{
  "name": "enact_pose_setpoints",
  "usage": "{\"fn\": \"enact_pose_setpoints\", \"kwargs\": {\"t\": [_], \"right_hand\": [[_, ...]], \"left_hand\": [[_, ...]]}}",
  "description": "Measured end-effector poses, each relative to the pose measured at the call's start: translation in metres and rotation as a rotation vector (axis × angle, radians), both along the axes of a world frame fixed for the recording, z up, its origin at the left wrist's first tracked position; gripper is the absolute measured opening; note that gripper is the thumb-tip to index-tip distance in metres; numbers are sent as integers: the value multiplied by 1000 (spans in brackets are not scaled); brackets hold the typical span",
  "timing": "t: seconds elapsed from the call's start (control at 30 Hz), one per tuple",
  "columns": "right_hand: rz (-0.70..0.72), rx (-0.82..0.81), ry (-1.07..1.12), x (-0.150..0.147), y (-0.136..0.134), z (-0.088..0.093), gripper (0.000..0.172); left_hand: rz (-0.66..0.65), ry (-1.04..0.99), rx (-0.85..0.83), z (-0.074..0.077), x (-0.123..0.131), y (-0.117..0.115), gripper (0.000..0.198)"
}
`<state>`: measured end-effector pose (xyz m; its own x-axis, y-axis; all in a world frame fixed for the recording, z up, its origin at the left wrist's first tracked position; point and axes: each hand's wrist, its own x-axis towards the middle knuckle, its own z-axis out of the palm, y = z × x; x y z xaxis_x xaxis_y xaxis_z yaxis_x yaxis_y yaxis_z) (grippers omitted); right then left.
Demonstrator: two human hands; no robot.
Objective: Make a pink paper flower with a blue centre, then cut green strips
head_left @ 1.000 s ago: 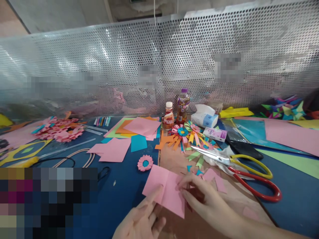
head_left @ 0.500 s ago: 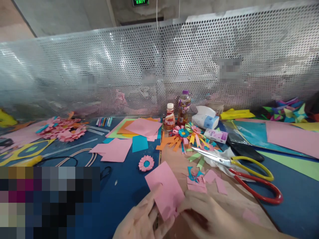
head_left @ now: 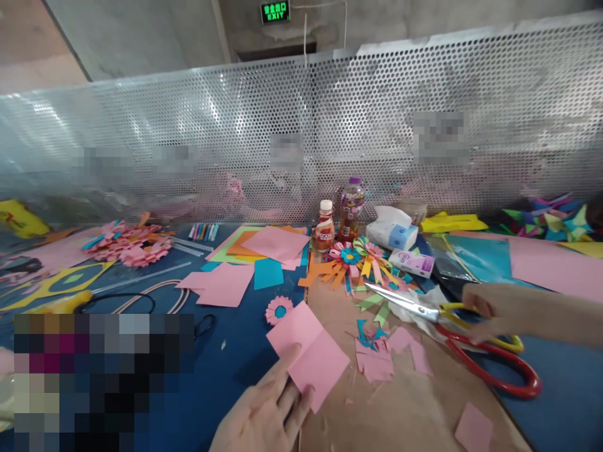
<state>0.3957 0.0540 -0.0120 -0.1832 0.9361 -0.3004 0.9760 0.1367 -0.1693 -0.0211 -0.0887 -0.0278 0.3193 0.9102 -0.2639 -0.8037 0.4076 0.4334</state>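
Observation:
My left hand [head_left: 264,405] pinches a pink sheet of paper [head_left: 308,361] at the front middle, thumb on top and fingers beneath. A crease runs across the sheet, which is held tilted over the table. On the right, my right hand [head_left: 480,314] has its fingers bent round the handles of large scissors [head_left: 405,304], one handle yellow and one red. The blades are slightly apart, pointing left and away. Just behind the sheet lies a pink paper flower [head_left: 279,311] with a blue centre. Pink and blue paper scraps [head_left: 374,358] lie between my hands.
Stacked coloured paper [head_left: 273,245], pink sheets [head_left: 226,285] and markers [head_left: 203,232] lie at the back left. Two bottles [head_left: 325,229], a tissue pack [head_left: 392,229] and ribbon flowers [head_left: 351,257] stand near the perforated metal screen [head_left: 235,138]. A yellow-handled tool [head_left: 61,304] lies left.
My right hand has left the pink paper and moved right to the scissors' handles. The sheet in my left hand now shows its crease more opened out. The view has shifted slightly.

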Motion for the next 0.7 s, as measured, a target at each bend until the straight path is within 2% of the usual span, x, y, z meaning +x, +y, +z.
{"fn": "enact_pose_setpoints", "kwargs": {"t": [0.07,0.13,0.23,0.4,0.63,0.7], "right_hand": [[-37,-89,95,7,-2,-1,23],[-25,-82,153,1,-7,1,13],[-4,-29,130,-17,-15,5,13],[-43,-33,138,-36,-22,11,19],[-4,-66,109,-20,-21,16,10],[-24,-21,212,-11,-20,13,10]], "left_hand": [[11,-11,5,-4,0,0,39],[34,-1,27,-9,-1,0,39],[48,21,37,-13,-1,-1,41],[47,9,38,-14,-2,-2,41],[59,20,24,-13,-3,-1,43],[53,34,17,-12,-4,-1,44]]}}
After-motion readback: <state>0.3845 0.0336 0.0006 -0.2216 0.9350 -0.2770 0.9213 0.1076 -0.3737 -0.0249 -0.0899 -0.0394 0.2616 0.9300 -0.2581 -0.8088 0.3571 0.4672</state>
